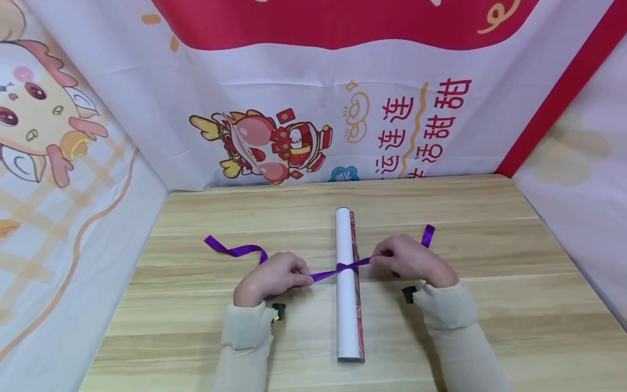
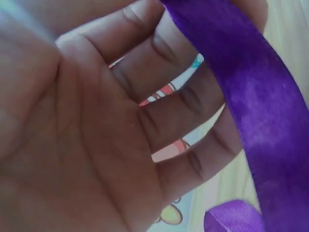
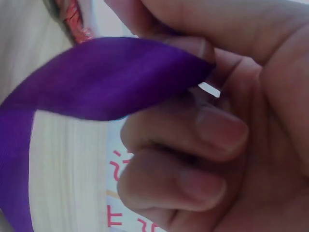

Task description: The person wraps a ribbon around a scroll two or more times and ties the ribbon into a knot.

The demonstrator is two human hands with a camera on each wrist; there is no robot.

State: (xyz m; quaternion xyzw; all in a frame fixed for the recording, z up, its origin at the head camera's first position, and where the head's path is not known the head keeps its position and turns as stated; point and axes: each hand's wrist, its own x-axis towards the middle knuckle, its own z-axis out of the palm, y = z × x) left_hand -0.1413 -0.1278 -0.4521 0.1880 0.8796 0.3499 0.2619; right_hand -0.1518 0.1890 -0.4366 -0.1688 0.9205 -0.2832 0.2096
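A white rolled-up paper [image 1: 345, 316] with a red patterned strip along its right side lies lengthwise on the table. Around its middle goes a purple satin ribbon [image 1: 323, 276], crossed in a knot on top. My left hand [image 1: 276, 276] pinches one end section to the left of the roll; in the left wrist view the ribbon [image 2: 263, 111] runs past the outstretched lower fingers. On the other side my right hand [image 1: 409, 258] pinches the other section, its lower fingers curled in the right wrist view, where the ribbon [image 3: 96, 79] loops loosely. Between the hands the ribbon looks taut.
The wood-grain table [image 1: 196, 337] carries the loose ribbon tails, one beyond each hand. A printed white cloth [image 1: 274, 71] with red lettering and cartoon figures hangs at the back, and cloth also covers both sides. A small black device [image 1: 278, 312] sits at each wrist.
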